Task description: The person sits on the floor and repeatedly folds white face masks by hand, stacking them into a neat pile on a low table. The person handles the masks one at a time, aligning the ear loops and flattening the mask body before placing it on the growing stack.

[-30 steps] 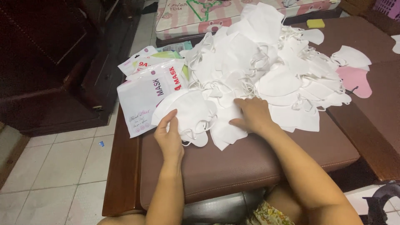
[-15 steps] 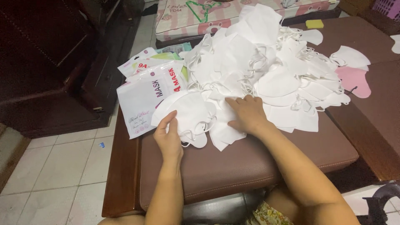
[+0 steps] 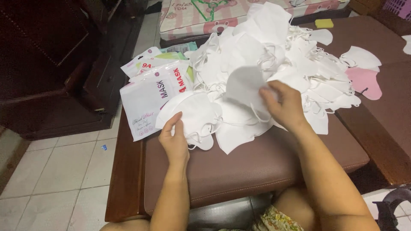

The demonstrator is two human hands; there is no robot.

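A big heap of white face masks (image 3: pixel 274 55) lies on a brown cushioned bench (image 3: pixel 265 162). My right hand (image 3: pixel 284 105) has lifted one white mask (image 3: pixel 246 85) off the heap and holds it by its edge. My left hand (image 3: pixel 173 141) rests on a small stack of white masks (image 3: pixel 192 115) at the heap's near left, fingers pressing on its edge. Flat white mask packets (image 3: pixel 147 100) with red and dark print lie just left of that stack.
A pink mask (image 3: pixel 364 81) lies to the right of the heap. A yellow sponge-like block (image 3: pixel 324 23) sits at the far edge. Dark wooden furniture (image 3: pixel 55 64) stands at left on a tiled floor (image 3: pixel 55 179). A pink patterned mattress (image 3: pixel 205 15) lies beyond.
My right hand has risen from the heap's near edge and moved up with one white mask in it. My left hand has stayed on the small stack.
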